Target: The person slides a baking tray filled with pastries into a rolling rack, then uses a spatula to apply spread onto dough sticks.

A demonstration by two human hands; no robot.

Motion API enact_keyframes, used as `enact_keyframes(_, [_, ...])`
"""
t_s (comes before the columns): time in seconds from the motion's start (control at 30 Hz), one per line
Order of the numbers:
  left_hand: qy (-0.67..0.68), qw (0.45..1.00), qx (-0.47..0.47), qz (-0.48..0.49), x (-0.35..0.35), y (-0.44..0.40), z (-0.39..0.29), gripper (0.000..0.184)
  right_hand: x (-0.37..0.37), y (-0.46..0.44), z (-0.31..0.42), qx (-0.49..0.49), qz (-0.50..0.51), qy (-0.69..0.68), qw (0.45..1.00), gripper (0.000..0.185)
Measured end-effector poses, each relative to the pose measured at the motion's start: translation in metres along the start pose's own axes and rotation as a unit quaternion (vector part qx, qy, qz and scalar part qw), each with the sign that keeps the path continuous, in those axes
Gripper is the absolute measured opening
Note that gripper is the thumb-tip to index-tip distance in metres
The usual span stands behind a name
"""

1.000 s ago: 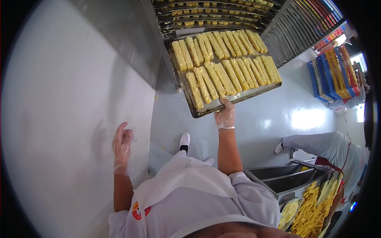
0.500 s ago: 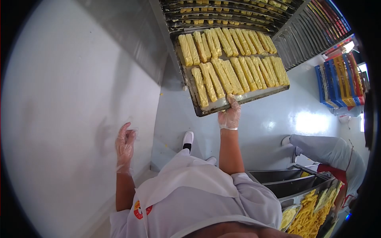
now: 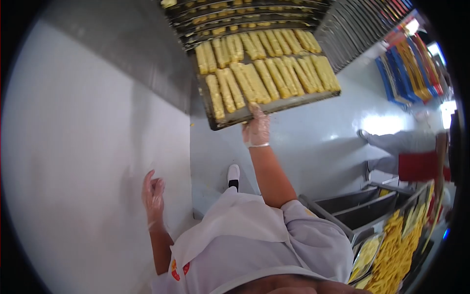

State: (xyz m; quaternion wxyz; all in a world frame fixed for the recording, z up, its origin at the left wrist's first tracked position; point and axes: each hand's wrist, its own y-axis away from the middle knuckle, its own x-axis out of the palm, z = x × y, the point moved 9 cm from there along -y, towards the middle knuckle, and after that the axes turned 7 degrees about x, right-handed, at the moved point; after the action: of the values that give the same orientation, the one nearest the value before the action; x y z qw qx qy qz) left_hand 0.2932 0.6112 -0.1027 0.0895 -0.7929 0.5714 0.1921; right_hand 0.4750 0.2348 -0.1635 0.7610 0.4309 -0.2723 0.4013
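Note:
My right hand (image 3: 257, 128), in a clear plastic glove, grips the near edge of a dark metal tray (image 3: 289, 104). Two rows of long yellow sticks (image 3: 252, 81) lie side by side on this tray. The tray's far edge reaches the rack (image 3: 245, 22), where several more trays with yellow pieces are stacked. My left hand (image 3: 154, 196), gloved too, is raised beside the pale wall at the left, holding nothing, its fingers partly bent and apart.
At the lower right, a metal bin with compartments (image 3: 360, 208) stands beside a heap of yellow strips (image 3: 394, 250). A person in pale trousers (image 3: 391, 144) is near it. Blue, yellow and red crates (image 3: 409, 68) are stacked farther back. A second rack (image 3: 360, 34) stands at the upper right.
The tray and my right hand now appear farther left and slightly higher, with the view shifted. My left hand sits a little lower. The other person has moved, showing more of a red cloth.

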Motion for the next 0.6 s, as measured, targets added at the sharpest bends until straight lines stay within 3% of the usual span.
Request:
enact_keyframes(0.07, [0.033, 0.999, -0.007, 0.006, 0.005, 0.004, 0.006, 0.043, -0.024, -0.02, 0.002, -0.119, 0.022, 0.249, 0.961, 0.029])
enact_keyframes(0.13, [0.069, 0.998, -0.012, 0.001, 0.009, 0.014, 0.012, 0.043, -0.029, -0.025, 0.0, -0.194, 0.047, 0.397, 0.896, 0.032])
enact_keyframes(0.17, [0.074, 0.997, -0.008, 0.001, 0.009, 0.019, 0.014, 0.043, -0.03, -0.027, -0.001, -0.22, 0.064, 0.424, 0.876, 0.035])
enact_keyframes(0.27, [0.085, 0.996, 0.001, 0.004, 0.015, 0.032, 0.023, 0.043, -0.023, -0.031, 0.003, -0.19, 0.07, 0.351, 0.914, 0.043])
enact_keyframes(0.3, [0.087, 0.996, 0.006, 0.006, 0.016, 0.037, 0.026, 0.043, 0.003, -0.005, 0.023, -0.333, 0.078, 0.542, 0.768, 0.044])
enact_keyframes(0.33, [0.088, 0.996, 0.01, 0.009, 0.017, 0.044, 0.026, 0.043, 0.027, 0.023, 0.026, -0.448, 0.08, 0.691, 0.561, 0.045])
enact_keyframes(0.37, [0.076, 0.997, -0.001, 0.002, 0.017, 0.05, 0.028, 0.045, 0.015, 0.013, 0.041, -0.328, 0.057, 0.579, 0.744, 0.041])
enact_keyframes(0.4, [0.064, 0.998, -0.011, -0.004, 0.018, 0.057, 0.027, 0.046, 0.005, 0.004, 0.041, -0.189, 0.032, 0.431, 0.882, 0.037])
enact_keyframes(0.43, [0.053, 0.998, -0.022, -0.01, 0.018, 0.063, 0.027, 0.048, -0.001, -0.002, 0.024, -0.039, 0.006, 0.256, 0.966, 0.033])
enact_keyframes(0.47, [0.062, 0.998, -0.016, -0.005, 0.02, 0.066, 0.029, 0.048, -0.003, -0.005, -0.004, 0.112, -0.018, 0.065, 0.991, 0.03])
enact_keyframes(0.53, [0.081, 0.997, -0.004, -0.003, 0.023, 0.077, 0.037, 0.049, 0.0, -0.031, -0.01, -0.11, 0.146, 0.1, 0.978, 0.031])
enact_keyframes(0.6, [0.082, 0.996, -0.014, -0.012, 0.027, 0.091, 0.041, 0.049, 0.0, -0.033, -0.007, -0.145, 0.151, 0.18, 0.961, 0.03])
